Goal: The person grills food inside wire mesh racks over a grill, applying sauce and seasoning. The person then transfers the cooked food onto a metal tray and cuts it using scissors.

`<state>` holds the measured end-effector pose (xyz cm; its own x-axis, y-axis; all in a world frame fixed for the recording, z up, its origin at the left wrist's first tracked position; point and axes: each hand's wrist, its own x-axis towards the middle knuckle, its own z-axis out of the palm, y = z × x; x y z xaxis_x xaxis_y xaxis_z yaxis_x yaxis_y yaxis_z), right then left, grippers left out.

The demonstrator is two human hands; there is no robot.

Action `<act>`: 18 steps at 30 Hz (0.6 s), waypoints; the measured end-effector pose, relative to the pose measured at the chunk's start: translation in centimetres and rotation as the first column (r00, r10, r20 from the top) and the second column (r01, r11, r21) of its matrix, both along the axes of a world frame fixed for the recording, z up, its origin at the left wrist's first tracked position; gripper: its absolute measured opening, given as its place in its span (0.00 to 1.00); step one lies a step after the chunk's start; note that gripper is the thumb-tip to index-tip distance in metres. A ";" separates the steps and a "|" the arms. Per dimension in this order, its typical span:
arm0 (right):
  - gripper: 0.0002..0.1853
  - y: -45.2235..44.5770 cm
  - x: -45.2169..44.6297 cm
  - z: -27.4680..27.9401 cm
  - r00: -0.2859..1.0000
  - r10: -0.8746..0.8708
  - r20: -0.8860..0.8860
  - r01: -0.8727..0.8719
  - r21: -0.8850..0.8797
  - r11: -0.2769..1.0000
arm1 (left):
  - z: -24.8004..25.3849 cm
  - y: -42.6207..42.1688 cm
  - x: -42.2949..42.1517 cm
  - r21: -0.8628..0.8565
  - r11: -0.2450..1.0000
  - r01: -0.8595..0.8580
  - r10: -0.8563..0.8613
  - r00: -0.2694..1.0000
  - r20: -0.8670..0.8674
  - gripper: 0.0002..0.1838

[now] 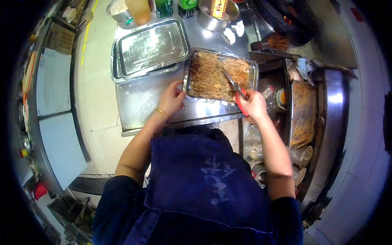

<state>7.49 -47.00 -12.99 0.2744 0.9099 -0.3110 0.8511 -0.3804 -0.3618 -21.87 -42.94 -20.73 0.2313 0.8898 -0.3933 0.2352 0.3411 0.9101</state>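
Observation:
A rectangular metal tray [222,100] holds brown, stringy food [208,77] in a flat layer with the look of enoki mushrooms. My right hand [254,105] is closed around the red handles of a pair of scissors [233,83], whose blades point up and left over the food. At the tray's lower left corner, my left hand [172,98] has its fingers and thumb on the rim, gripping it. A yellow bangle circles the left wrist.
Stacked metal trays [153,49] lie left of the food tray on the steel table [141,102]. Behind stand a metal pot [210,20], green bottles [164,8] and a yellowish cup [139,11]. A brush [275,42] lies near the dark wok [281,20] at right.

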 end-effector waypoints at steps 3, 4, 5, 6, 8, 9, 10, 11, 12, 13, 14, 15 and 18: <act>0.19 -0.7 1.5 -1.6 0.948 -0.122 -0.294 0.138 0.034 0.990 | -0.5 0.0 -0.1 0.017 1.000 0.001 -0.002 1.000 0.011 0.21; 0.18 -1.0 1.9 -1.5 0.937 -0.135 -0.322 0.166 0.070 0.984 | -0.7 0.0 -0.1 0.017 1.000 0.000 0.000 1.000 0.019 0.21; 0.18 -1.1 2.2 -1.2 0.925 -0.146 -0.350 0.193 0.105 0.975 | -0.7 0.0 -0.1 0.017 1.000 -0.002 0.002 1.000 0.028 0.21; 0.27 -0.7 2.1 0.0 0.959 -0.113 -0.258 0.145 0.107 0.984 | -0.8 0.0 -0.1 0.019 1.000 -0.001 0.001 1.000 0.020 0.21; 0.25 -0.4 1.5 4.1 0.999 -0.037 0.001 0.037 0.072 0.997 | -0.8 0.0 -0.1 0.024 1.000 -0.001 0.001 1.000 0.005 0.21; 0.24 -0.1 1.1 5.0 0.987 0.034 0.156 -0.048 0.084 0.995 | -0.6 0.0 -0.1 0.030 1.000 0.004 -0.004 1.000 -0.016 0.21; 0.23 0.3 0.8 4.7 0.975 0.074 0.208 -0.095 0.094 0.991 | -0.4 0.0 -0.1 0.035 0.999 0.011 -0.010 0.999 -0.036 0.21; 0.22 1.0 0.6 4.1 0.959 0.111 0.261 -0.142 0.103 0.985 | -0.3 0.0 0.0 0.041 0.999 0.020 -0.017 0.998 -0.056 0.21; 0.22 1.7 -0.2 4.0 0.938 0.146 0.314 -0.189 0.109 0.976 | -0.5 0.1 0.0 0.038 0.999 0.014 -0.012 0.999 -0.045 0.21; 0.19 2.3 -1.3 4.2 0.931 0.194 0.308 -0.230 0.086 0.969 | -0.9 0.1 0.0 0.034 0.999 0.008 -0.007 0.999 -0.035 0.21; 0.18 3.2 -2.4 3.3 0.902 0.231 0.363 -0.277 0.078 0.958 | -1.1 0.0 0.0 0.028 1.000 0.002 -0.001 1.000 -0.025 0.21; 0.18 3.8 -3.0 2.4 0.869 0.267 0.417 -0.323 0.066 0.944 | -0.7 -0.1 0.0 0.013 1.000 0.003 -0.003 1.000 -0.018 0.21; 0.17 3.9 -3.6 2.0 0.843 0.319 0.433 -0.430 0.186 0.883 | -0.3 -0.3 -0.6 -0.010 1.000 -0.008 0.009 0.999 0.035 0.22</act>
<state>3.92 -43.05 -10.98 -0.0599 0.9981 0.0139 0.9980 0.0601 -0.0208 -22.42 -43.23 -21.02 0.2376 0.8881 -0.3934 0.1999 0.3516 0.9146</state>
